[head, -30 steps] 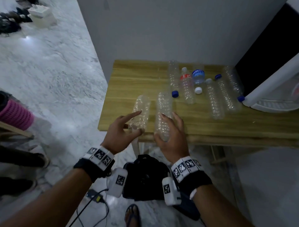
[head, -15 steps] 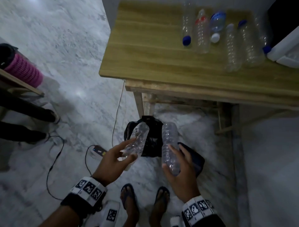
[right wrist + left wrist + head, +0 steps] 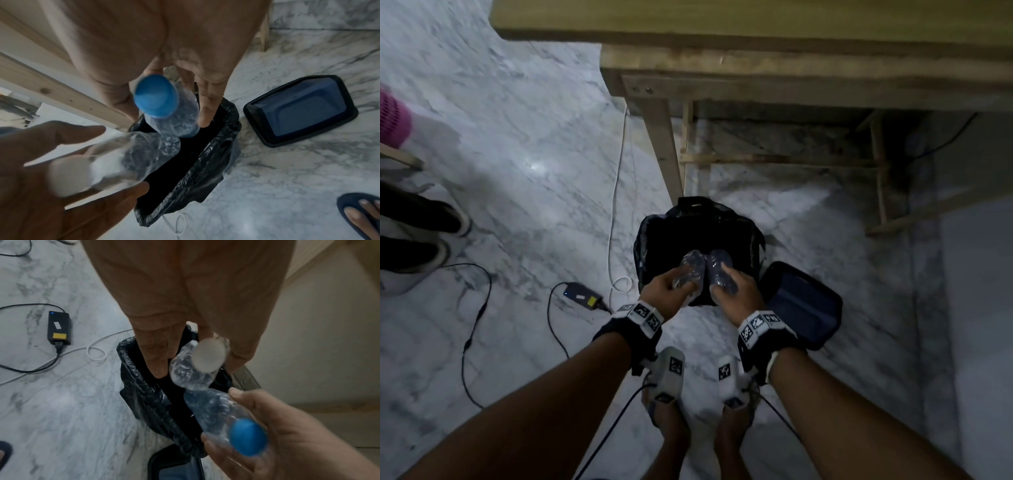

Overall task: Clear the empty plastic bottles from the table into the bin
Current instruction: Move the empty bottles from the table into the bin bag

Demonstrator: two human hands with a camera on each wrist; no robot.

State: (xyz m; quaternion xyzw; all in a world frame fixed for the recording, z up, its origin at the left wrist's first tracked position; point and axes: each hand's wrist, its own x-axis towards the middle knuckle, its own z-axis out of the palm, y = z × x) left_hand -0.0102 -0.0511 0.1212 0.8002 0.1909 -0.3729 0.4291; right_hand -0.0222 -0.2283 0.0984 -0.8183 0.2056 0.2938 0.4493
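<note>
Head view: both hands are over the bin (image 3: 690,219), a floor bin with a black plastic liner that stands at the foot of the table leg (image 3: 663,144). Left hand (image 3: 666,297) has fingers and thumb curled round a white-capped bottle (image 3: 686,272); right hand (image 3: 736,296) is wrapped likewise round a blue-capped bottle (image 3: 719,270). Both bottles point base-down at the opening, caps toward the wrists, bases nearly touching.

Right wrist view confirms both bases sit inside the rim line. Bin lid (image 3: 300,110) lies on the marble floor just beside the bin, clear of the drop.

Assessment: the step in hand is release. Recommended: lower until the bases are past the liner edge, then let go one bottle at a time so they do not knock each other out. Light, crushable bottles bounce; a low drop is safer. Keep clear of the loose liner folds. The tabletop surface is out of view, so the number of bottles left cannot be told.
</note>
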